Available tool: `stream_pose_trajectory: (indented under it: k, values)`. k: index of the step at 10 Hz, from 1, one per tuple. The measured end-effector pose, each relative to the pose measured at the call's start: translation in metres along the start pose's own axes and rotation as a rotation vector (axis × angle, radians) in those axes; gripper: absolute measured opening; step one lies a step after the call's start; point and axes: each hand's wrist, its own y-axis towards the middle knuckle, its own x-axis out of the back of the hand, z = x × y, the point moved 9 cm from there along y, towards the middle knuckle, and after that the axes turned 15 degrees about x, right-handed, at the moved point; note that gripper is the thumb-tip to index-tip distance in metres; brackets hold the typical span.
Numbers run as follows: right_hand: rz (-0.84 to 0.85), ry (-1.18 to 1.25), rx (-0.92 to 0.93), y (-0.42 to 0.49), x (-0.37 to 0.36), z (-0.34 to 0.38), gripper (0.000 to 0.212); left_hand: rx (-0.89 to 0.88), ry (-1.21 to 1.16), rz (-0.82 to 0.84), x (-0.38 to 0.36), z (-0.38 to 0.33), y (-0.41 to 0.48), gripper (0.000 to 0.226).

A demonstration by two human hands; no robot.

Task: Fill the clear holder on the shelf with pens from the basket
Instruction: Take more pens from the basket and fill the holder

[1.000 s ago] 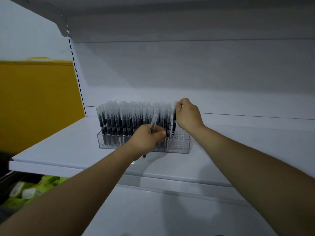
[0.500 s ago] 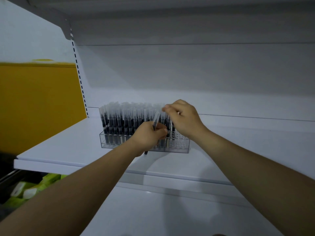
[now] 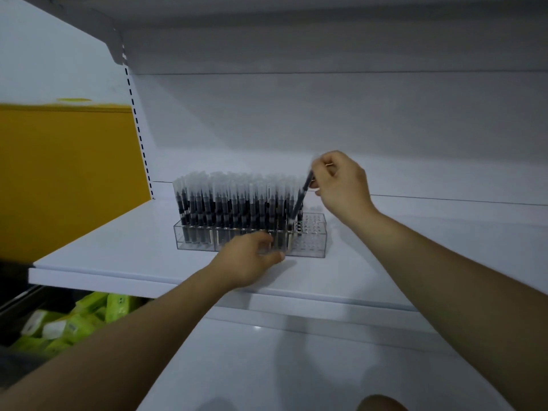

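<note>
Fingers (image 3: 322,171) of the right hand (image 3: 341,185) are pinched round the upper end of a single pen (image 3: 301,200), which is held tilted right of the frame's centre. Its lower end is pointed down at the clear holder (image 3: 311,243), beside the last filled row. The holder is set on the white shelf (image 3: 103,250) near the middle of the frame. It is packed from its left end across most of its length with upright capped pens (image 3: 231,200), and open holes are seen only at its right end.

The left hand (image 3: 246,259) is laid against the holder's front wall, with curled fingers at the top edge and the thumb low along the base. Whether the wall is actually clasped cannot be told, as the fingers are blurred.

Further out, a perforated upright strip (image 3: 139,134) is seen at the shelf's back left corner. A yellow panel (image 3: 65,173) is seen at the left of the frame, green packets (image 3: 77,318) are seen at the lower left, and a lower shelf (image 3: 281,366) is seen along the bottom.
</note>
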Motion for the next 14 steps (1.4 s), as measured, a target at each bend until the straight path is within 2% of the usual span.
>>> stream_pose_trajectory:
  k: [1, 3, 7, 10, 12, 14]
  values:
    - [-0.019, -0.016, -0.015, 0.000, 0.004, -0.009, 0.018, 0.027, 0.245, -0.077, -0.009, 0.025, -0.011, 0.060]
    - [0.003, -0.034, -0.021, -0.002, -0.010, -0.017, 0.016, 0.019, 0.445, -0.095, -0.022, 0.043, -0.015, 0.063]
    - [0.062, -0.205, 0.054, 0.006, -0.019, -0.021, 0.022, 0.024, 0.483, -0.132, -0.026, 0.046, -0.016, 0.062]
    - [0.160, -0.256, 0.004, -0.007, -0.041, -0.039, 0.018, 0.025, 0.490, -0.131, -0.027, 0.047, -0.016, 0.062]
    - [0.199, -0.327, -0.050, -0.003, -0.038, -0.042, 0.019, 0.015, 0.483, -0.136, -0.026, 0.046, -0.016, 0.061]
    - [0.310, -0.401, -0.089, -0.010, -0.046, -0.049, 0.025, 0.018, 0.481, -0.130, -0.026, 0.046, -0.016, 0.061]
